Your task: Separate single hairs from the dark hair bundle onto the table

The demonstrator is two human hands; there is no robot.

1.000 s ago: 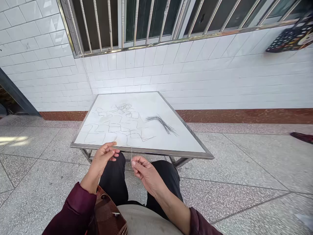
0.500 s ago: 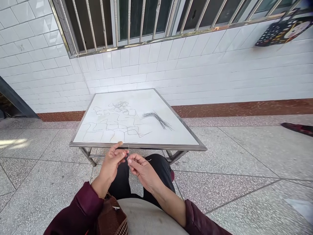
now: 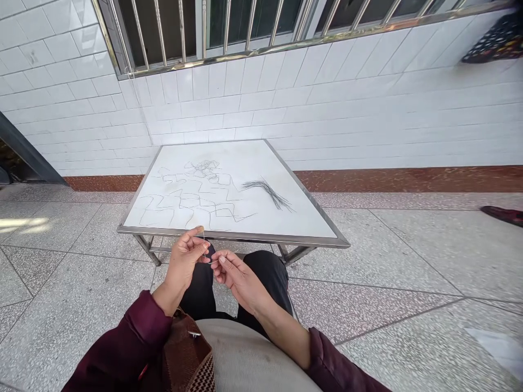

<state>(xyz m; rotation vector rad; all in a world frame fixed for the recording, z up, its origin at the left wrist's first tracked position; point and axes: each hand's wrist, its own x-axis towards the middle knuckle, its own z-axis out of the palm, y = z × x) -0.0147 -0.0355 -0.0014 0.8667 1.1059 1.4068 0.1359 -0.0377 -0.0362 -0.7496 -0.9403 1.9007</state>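
Observation:
A thin wire (image 3: 205, 247) runs between my two hands, just in front of the table's near edge. My left hand (image 3: 186, 261) pinches it, with the index finger stretched up along it. My right hand (image 3: 235, 275) holds the wire's lower part between thumb and fingertips, where it bends sideways. On the white tabletop (image 3: 302, 218) lie several bent wires (image 3: 196, 201), spread over the left half. Behind them sits a tangled clump of wire (image 3: 206, 169). A bundle of straight dark wires (image 3: 269, 193) lies to the right.
The table's metal frame (image 3: 261, 238) stands close before my knees (image 3: 265, 277). Behind it rise a white tiled wall (image 3: 261, 117) and a barred window (image 3: 245, 27). A brown bag (image 3: 186, 354) rests at my lap's left. A shoe (image 3: 502, 214) shows at the far right.
The wire between my hands now bends toward my right hand, where it stood nearly straight before. My right hand has turned slightly. The whole view has shifted a little.

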